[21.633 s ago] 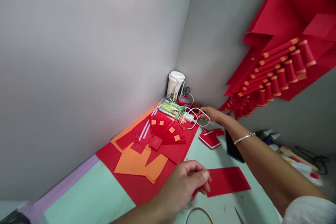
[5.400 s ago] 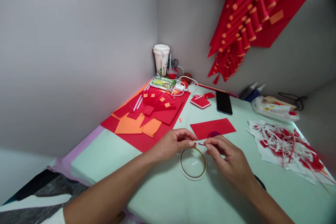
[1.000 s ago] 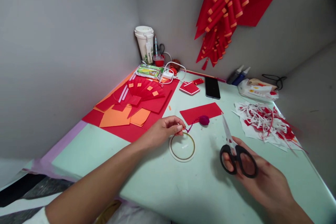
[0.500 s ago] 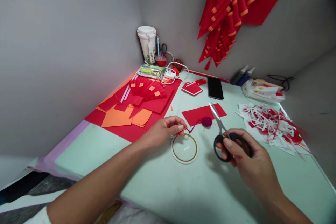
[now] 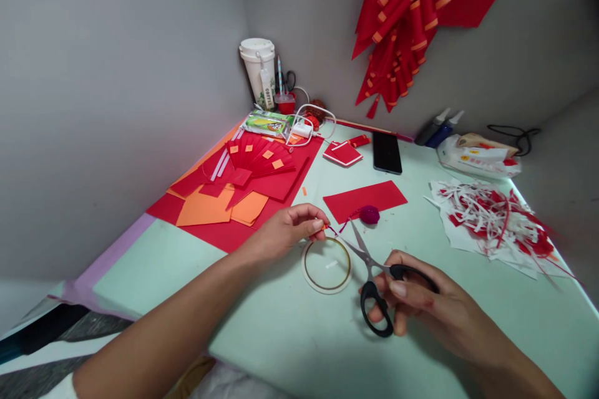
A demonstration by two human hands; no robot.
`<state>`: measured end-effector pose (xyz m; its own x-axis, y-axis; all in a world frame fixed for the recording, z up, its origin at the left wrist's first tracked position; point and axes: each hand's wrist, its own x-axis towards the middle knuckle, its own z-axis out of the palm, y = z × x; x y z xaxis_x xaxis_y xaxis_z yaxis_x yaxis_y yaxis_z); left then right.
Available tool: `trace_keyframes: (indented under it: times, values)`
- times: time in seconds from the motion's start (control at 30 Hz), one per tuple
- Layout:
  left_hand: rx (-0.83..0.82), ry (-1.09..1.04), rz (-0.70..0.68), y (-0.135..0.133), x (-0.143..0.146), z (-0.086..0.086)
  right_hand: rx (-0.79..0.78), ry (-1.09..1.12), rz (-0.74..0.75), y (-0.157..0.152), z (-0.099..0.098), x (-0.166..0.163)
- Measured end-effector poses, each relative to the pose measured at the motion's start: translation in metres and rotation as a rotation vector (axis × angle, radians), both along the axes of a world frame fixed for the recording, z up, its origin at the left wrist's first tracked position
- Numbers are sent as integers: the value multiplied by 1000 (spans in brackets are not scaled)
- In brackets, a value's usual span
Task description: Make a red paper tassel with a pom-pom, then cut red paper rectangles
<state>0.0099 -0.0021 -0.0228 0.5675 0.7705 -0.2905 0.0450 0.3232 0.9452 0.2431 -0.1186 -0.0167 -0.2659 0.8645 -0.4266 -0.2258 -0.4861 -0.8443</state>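
My left hand (image 5: 302, 227) pinches the end of a purple string (image 5: 343, 227) together with a tiny orange-and-red piece, mostly hidden by the fingertips. The string runs right to a small purple ball of yarn (image 5: 369, 215) at the edge of a red paper strip (image 5: 388, 194). In my right hand (image 5: 416, 299) is a pair of black-handled scissors (image 5: 369, 262), gripped by the handle loops. Their blades are spread and point left, with the tips close to the string. A roll of double-sided tape (image 5: 306, 274) lies flat below my left hand.
Red and orange paper sheets (image 5: 206, 209) and a folded red fan (image 5: 262, 165) cover the left side. A phone (image 5: 387, 153) lies at the back. Paper shreds (image 5: 496, 218) are heaped at right. Behind stand a white cup (image 5: 257, 72) and glue bottles (image 5: 440, 129).
The scissors have swung from pointing up to pointing left, their blades spreading and coming near the string. My left hand has hardly moved. The view has shifted slightly.
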Motion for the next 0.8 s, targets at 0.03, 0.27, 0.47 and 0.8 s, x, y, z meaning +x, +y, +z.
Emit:
trace_keyframes:
  times: [0.03, 0.27, 0.47, 0.8]
  values:
    - [-3, 4, -2, 0, 0, 1, 6, -13, 22, 0, 0, 1]
    - [-9, 9, -5, 0, 1, 1, 32, -95, 62, 3, 1, 0]
    - [1, 4, -19, 0, 0, 1, 39, -136, 79, 3, 5, -4]
    - [12, 11, -20, -1, 0, 1, 37, -186, 120, 3, 4, -3]
